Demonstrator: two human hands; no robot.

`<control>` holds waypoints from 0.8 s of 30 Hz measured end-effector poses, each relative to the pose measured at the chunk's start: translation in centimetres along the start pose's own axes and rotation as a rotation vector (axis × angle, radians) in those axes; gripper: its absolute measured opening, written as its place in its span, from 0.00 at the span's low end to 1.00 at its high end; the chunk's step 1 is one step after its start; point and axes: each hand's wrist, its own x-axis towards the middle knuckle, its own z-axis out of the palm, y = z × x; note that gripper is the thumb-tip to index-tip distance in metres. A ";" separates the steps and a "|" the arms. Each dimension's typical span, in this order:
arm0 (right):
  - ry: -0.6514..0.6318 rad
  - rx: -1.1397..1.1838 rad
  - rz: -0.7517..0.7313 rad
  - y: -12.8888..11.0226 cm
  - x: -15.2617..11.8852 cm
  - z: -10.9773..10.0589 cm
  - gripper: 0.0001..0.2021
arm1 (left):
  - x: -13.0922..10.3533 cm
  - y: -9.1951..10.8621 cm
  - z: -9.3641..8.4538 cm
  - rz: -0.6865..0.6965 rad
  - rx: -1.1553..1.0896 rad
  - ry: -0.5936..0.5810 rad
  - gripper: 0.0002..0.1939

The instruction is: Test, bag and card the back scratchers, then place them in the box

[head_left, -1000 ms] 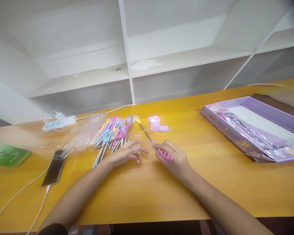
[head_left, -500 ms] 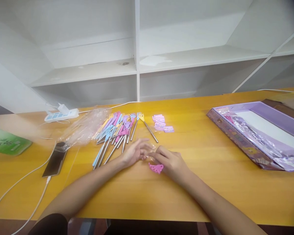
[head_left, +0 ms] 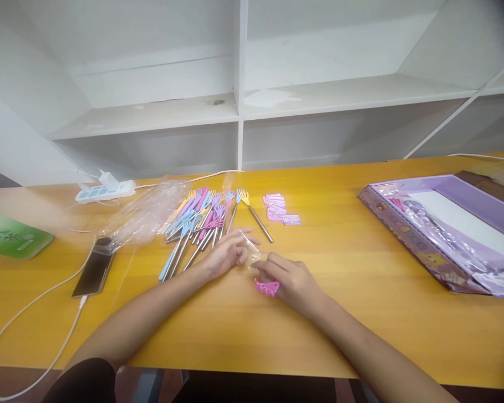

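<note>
My right hand (head_left: 292, 282) is closed, fingers pinched together, with the pink claw-shaped head of a back scratcher (head_left: 267, 287) sticking out below them. The rest of that scratcher is hidden by the hand. From the same fingertips a clear plastic sleeve (head_left: 251, 251) reaches up and left, across to my left hand (head_left: 227, 256). The left hand is open, its fingers stretched out and the sleeve against or just beside them. Past it lies a pile of back scratchers (head_left: 197, 218) with coloured claw heads and metal rods. A yellow-headed scratcher (head_left: 258, 219) lies to their right.
Small purple cards (head_left: 276, 207) lie beyond my hands. A purple box (head_left: 424, 240) holding wrapped items stands at right. At left are plastic bags (head_left: 145, 215), a phone (head_left: 94, 268) on a white cable, a power strip (head_left: 105, 192) and a green packet (head_left: 17, 235).
The plastic sleeve now stands up more visibly between my hands. My left hand has shifted slightly up and left, its fingers against or near the sleeve. The right hand keeps the pink back scratcher.
</note>
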 end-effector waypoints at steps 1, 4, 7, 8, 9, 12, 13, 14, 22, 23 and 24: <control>0.023 -0.007 0.023 0.1 0.0 0.0 0.08 | -0.2 -0.2 0.2 -0.003 0.004 -0.046 0.28; 0.090 -0.005 0.094 0.5 0.2 -0.3 0.08 | -0.4 -0.6 0.5 -0.021 -0.024 -0.155 0.31; 0.118 0.018 0.131 0.6 0.5 -0.9 0.06 | -0.4 -0.6 0.5 -0.002 -0.041 -0.163 0.31; 0.116 0.024 0.133 0.5 0.6 -1.0 0.06 | -0.4 -0.5 0.5 0.010 -0.043 -0.153 0.31; 0.111 0.028 0.128 0.4 0.6 -1.0 0.06 | -0.4 -0.4 0.5 0.018 -0.045 -0.143 0.32; 0.093 0.018 0.104 0.1 0.7 -0.9 0.06 | -0.4 0.0 0.4 0.032 -0.059 -0.114 0.33; 0.091 0.007 0.099 0.1 0.7 -0.8 0.06 | -0.4 0.1 0.4 0.035 -0.069 -0.110 0.33; 0.089 -0.006 0.096 0.1 0.6 -0.7 0.07 | -0.4 0.2 0.4 0.036 -0.081 -0.111 0.34; -0.032 -0.109 0.076 0.6 -0.2 -0.3 0.23 | -0.6 0.2 0.6 0.043 -0.138 -0.104 0.30; -0.045 -0.115 0.080 0.6 -0.3 -0.2 0.24 | -0.6 0.2 0.6 0.042 -0.138 -0.100 0.30; -0.059 -0.116 0.087 0.6 -0.3 -0.1 0.25 | -0.6 0.2 0.6 0.041 -0.138 -0.098 0.29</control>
